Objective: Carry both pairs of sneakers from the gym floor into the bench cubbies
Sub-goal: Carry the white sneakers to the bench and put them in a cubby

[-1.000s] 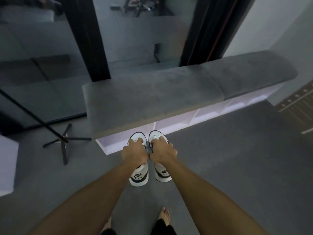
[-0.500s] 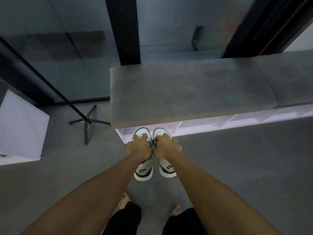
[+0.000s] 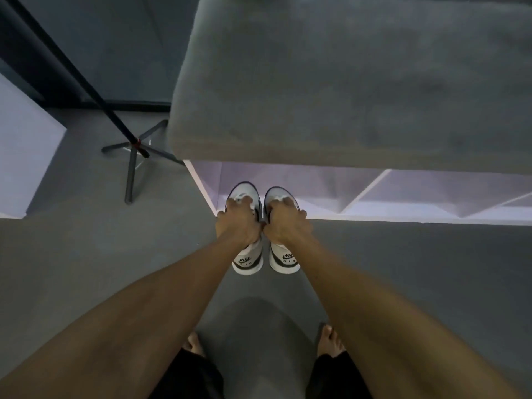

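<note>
I hold a pair of white sneakers with dark trim, side by side, toes pointing at the bench. My left hand (image 3: 239, 223) grips the top of the left sneaker (image 3: 248, 259). My right hand (image 3: 286, 224) grips the right sneaker (image 3: 285, 259). Their heels point back at me. The toes reach the open front of the leftmost white cubby (image 3: 213, 180) under the grey padded bench (image 3: 345, 82). Whether the soles touch the floor, I cannot tell. No second pair is in view.
More white cubbies (image 3: 417, 197) run to the right under the bench. A black tripod stand (image 3: 132, 151) rests on the grey floor left of the bench. A white box (image 3: 26, 145) sits at far left. My bare feet (image 3: 331, 341) are at the bottom.
I have come closer to the bench and look more steeply down. The sneakers have moved forward, so their toes are now at the cubby opening. Both grips are unchanged.
</note>
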Available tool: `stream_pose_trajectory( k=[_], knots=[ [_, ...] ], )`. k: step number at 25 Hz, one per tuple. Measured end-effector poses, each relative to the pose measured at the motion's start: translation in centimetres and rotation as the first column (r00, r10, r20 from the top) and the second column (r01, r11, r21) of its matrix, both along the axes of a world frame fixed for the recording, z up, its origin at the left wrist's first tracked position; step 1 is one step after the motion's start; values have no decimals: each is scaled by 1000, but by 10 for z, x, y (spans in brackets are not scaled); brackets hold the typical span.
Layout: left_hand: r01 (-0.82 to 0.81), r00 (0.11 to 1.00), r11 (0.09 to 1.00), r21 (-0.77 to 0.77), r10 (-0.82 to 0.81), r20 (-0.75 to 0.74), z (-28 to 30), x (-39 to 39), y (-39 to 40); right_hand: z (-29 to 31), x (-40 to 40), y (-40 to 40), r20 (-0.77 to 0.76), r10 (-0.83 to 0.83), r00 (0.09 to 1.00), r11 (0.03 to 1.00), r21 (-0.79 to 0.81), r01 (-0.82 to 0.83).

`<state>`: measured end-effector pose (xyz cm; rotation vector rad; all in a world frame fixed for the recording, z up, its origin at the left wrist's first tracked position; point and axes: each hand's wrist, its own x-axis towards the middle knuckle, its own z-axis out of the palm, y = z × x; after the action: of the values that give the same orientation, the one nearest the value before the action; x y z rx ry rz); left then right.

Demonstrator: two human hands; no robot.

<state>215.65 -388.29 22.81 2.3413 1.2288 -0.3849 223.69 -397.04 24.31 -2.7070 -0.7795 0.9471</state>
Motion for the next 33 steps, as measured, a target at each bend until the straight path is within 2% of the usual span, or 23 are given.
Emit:
stream_pose_trajectory(
  k=[3,6,11,19,26,33],
  knots=[
    [-16,998,998,69,12,55,-88,30,36,-87,25,35,51,-16,999,997,72,12],
    [-4,993,988,153,-14,117,-149,60,77,-147,51,74,119,-11,993,987,160,-9],
    [-60,974,966,251,3,225,-199,94,132,-199,81,125,206,-11,978,973,229,-38],
    [-21,966,949,315,-62,253,-241,121,180,-236,105,172,208,-25,978,962,270,-33],
    [16,954,930,368,-124,273,-246,133,192,-245,115,184,248,-56,967,949,313,-26],
    [3,948,951,310,-102,301,-234,131,188,-248,118,186,202,-44,978,944,330,-26]
  ],
)
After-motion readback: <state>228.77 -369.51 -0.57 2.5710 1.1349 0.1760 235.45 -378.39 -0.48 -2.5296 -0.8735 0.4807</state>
